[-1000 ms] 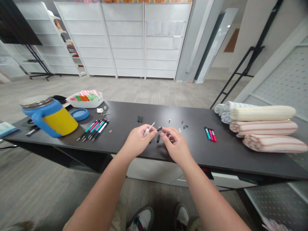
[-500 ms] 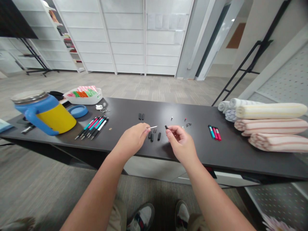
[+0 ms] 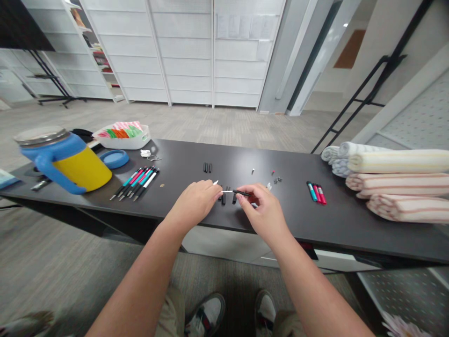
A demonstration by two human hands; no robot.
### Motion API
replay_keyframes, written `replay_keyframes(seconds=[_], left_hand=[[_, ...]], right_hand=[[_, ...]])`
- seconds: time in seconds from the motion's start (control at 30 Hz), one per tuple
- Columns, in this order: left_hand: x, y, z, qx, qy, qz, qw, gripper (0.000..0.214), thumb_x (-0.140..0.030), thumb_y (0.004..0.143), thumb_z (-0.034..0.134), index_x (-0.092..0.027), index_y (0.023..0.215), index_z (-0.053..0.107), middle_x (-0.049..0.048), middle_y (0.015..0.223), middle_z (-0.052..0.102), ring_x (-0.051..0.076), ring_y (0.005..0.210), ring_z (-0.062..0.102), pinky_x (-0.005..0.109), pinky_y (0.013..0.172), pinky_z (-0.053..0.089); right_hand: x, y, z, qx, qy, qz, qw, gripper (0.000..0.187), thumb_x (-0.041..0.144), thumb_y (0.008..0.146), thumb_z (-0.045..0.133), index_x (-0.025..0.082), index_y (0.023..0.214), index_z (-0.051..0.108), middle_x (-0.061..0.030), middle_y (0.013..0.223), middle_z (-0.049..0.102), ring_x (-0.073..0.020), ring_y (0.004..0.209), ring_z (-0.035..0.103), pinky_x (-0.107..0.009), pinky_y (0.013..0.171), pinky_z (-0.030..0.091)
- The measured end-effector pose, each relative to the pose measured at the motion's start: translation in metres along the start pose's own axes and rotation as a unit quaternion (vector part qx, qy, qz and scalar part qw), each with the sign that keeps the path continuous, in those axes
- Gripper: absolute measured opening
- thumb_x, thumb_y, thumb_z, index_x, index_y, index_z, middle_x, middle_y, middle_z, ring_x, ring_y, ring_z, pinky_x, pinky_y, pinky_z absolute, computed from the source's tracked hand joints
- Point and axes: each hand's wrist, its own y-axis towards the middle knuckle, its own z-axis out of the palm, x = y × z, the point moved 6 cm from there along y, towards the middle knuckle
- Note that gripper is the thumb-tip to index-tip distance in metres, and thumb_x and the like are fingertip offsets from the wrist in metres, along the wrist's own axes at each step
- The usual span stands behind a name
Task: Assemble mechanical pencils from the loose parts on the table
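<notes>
My left hand [image 3: 196, 202] is closed in a pinch on a thin white pen refill [image 3: 226, 191] that points to the right. My right hand [image 3: 261, 209] is closed on a small black pen part [image 3: 241, 192], whose end meets the refill's tip. Both hands hover just above the black table [image 3: 189, 168], over a few short black pen pieces [image 3: 228, 198]. Two more black pieces [image 3: 207, 167] lie farther back. Small loose parts [image 3: 277, 179] lie beyond my right hand.
A row of assembled pens [image 3: 137, 181] lies at the left, beside a yellow and blue jug [image 3: 66, 161], a blue lid [image 3: 114, 158] and a white tray [image 3: 122, 135]. Three coloured pen pieces [image 3: 316, 192] and rolled towels [image 3: 396, 180] lie at the right.
The hands have come together again after parting: the black part in my right hand now meets the tip of the white refill. The refill has tilted from upward to level.
</notes>
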Motion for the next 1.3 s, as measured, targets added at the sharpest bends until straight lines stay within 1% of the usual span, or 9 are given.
replay_keyframes(seconds=[0.2,0.43,0.5,0.63,0.7,0.77,1.0,1.17,1.3], left_hand=[[0.000,-0.001,0.004,0.013,0.025,0.011,1.000,0.028,-0.033,0.112,0.040,-0.020,0.106,0.064,0.0052,0.097,0.064,0.022,0.087,0.057,0.034,0.077,0.040],[-0.005,-0.001,0.004,0.008,0.011,0.038,0.999,0.030,-0.033,0.113,0.038,-0.021,0.108,0.065,0.0063,0.100,0.066,0.023,0.092,0.060,0.036,0.081,0.043],[-0.009,-0.002,0.004,0.006,-0.003,0.045,0.999,0.031,-0.033,0.113,0.037,-0.020,0.113,0.065,0.0074,0.103,0.067,0.024,0.096,0.061,0.038,0.085,0.046],[-0.018,-0.004,0.003,-0.017,-0.034,0.061,0.997,0.031,-0.029,0.110,0.041,-0.015,0.129,0.061,0.0131,0.119,0.068,0.028,0.112,0.061,0.044,0.098,0.049],[-0.022,-0.005,0.002,-0.027,-0.043,0.068,0.996,0.032,-0.026,0.109,0.042,-0.013,0.130,0.061,0.0151,0.122,0.068,0.029,0.118,0.061,0.046,0.103,0.049],[-0.024,-0.005,0.002,-0.027,-0.044,0.073,0.996,0.032,-0.025,0.109,0.041,-0.013,0.129,0.062,0.0155,0.121,0.069,0.029,0.118,0.062,0.048,0.105,0.050],[-0.026,-0.005,0.003,-0.017,-0.029,0.087,0.996,0.033,-0.023,0.110,0.038,-0.012,0.132,0.061,0.0152,0.122,0.068,0.028,0.117,0.061,0.049,0.105,0.049],[-0.027,-0.003,0.002,-0.007,-0.036,0.084,0.996,0.029,-0.022,0.110,0.039,-0.016,0.123,0.065,0.0114,0.113,0.069,0.025,0.105,0.060,0.043,0.097,0.050],[-0.023,-0.004,0.001,-0.010,-0.018,0.079,0.997,0.028,-0.023,0.110,0.041,-0.019,0.122,0.066,0.0099,0.109,0.069,0.024,0.100,0.060,0.040,0.089,0.048]], right_hand=[[0.001,0.000,0.000,0.008,-0.001,-0.019,1.000,0.014,0.030,0.098,0.067,0.022,0.106,0.075,-0.0053,0.097,0.072,-0.0187,0.080,0.066,-0.033,0.076,0.055],[0.006,0.000,0.006,0.051,-0.024,-0.049,0.997,0.012,0.026,0.097,0.069,0.023,0.105,0.077,-0.0039,0.094,0.072,-0.0171,0.076,0.064,-0.030,0.073,0.052],[0.008,0.000,0.007,0.054,-0.028,-0.059,0.996,0.012,0.024,0.097,0.069,0.023,0.105,0.077,-0.0042,0.093,0.072,-0.0171,0.075,0.063,-0.030,0.073,0.052],[0.012,-0.001,0.008,0.055,-0.033,-0.080,0.995,0.011,0.023,0.097,0.068,0.023,0.105,0.077,-0.0045,0.092,0.072,-0.0182,0.078,0.064,-0.030,0.075,0.053],[0.013,-0.001,0.007,0.053,-0.034,-0.085,0.994,0.011,0.023,0.098,0.069,0.023,0.105,0.077,-0.0042,0.091,0.072,-0.0182,0.078,0.064,-0.030,0.075,0.052],[0.013,-0.001,0.007,0.050,-0.034,-0.086,0.994,0.011,0.023,0.098,0.069,0.023,0.104,0.078,-0.0039,0.090,0.072,-0.0182,0.078,0.064,-0.030,0.074,0.052],[0.013,-0.001,0.007,0.048,-0.027,-0.095,0.994,0.010,0.023,0.097,0.072,0.022,0.104,0.079,-0.0036,0.089,0.073,-0.0176,0.078,0.065,-0.029,0.075,0.052],[0.011,-0.001,0.008,0.051,-0.030,-0.087,0.994,0.011,0.024,0.097,0.072,0.022,0.104,0.080,-0.0033,0.090,0.074,-0.0172,0.077,0.066,-0.029,0.074,0.052],[0.011,-0.002,0.010,0.058,-0.045,-0.093,0.993,0.012,0.028,0.100,0.069,0.023,0.102,0.080,-0.0032,0.088,0.073,-0.0178,0.080,0.067,-0.029,0.077,0.052]])
